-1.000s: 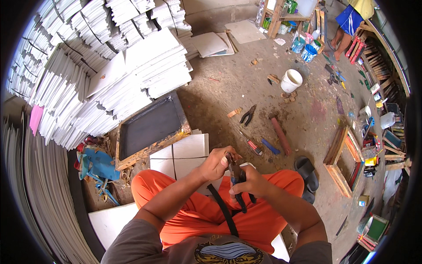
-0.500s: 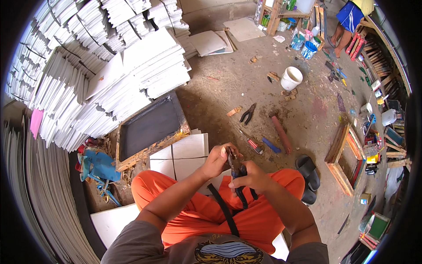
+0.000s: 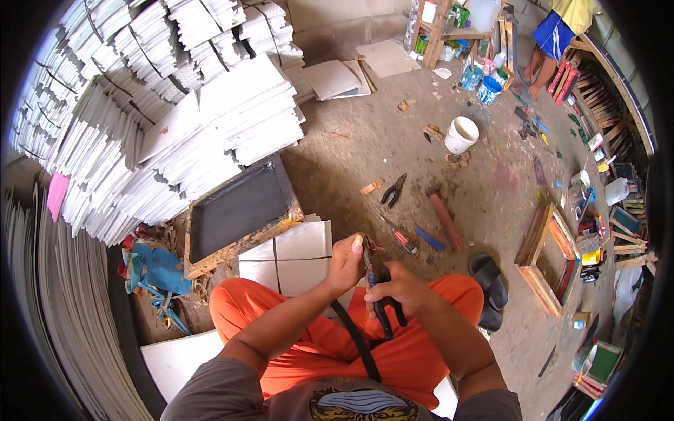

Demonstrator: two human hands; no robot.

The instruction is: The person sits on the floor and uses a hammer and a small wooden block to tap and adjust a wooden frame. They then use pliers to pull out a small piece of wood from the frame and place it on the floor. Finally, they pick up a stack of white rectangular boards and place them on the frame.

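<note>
Over my crossed legs in orange trousers, my right hand [image 3: 406,286] is closed round black-handled pliers [image 3: 383,317], whose jaws point up toward my left hand [image 3: 342,265]. The fingers of my left hand are closed, thumb up, beside the jaws. They pinch a small dark brown piece [image 3: 373,248], mostly hidden by the fingers and too small to name. A black strap [image 3: 357,337] lies across my lap below the hands.
Ahead on the floor lie other pliers [image 3: 394,191], a screwdriver [image 3: 399,235], a blue rod-like piece [image 3: 430,239] and a reddish handle [image 3: 446,223]. A dark panelled wooden frame [image 3: 244,258] and stacked white sheets [image 3: 246,98] stand left; black sandals [image 3: 489,281], an open wooden frame [image 3: 532,247] and a white bucket [image 3: 461,136] right. Another person [image 3: 553,35] is far right.
The pliers have turned slightly in my right hand, and their handles look closer together. Both hands stay near the same place. The other person's legs have shifted.
</note>
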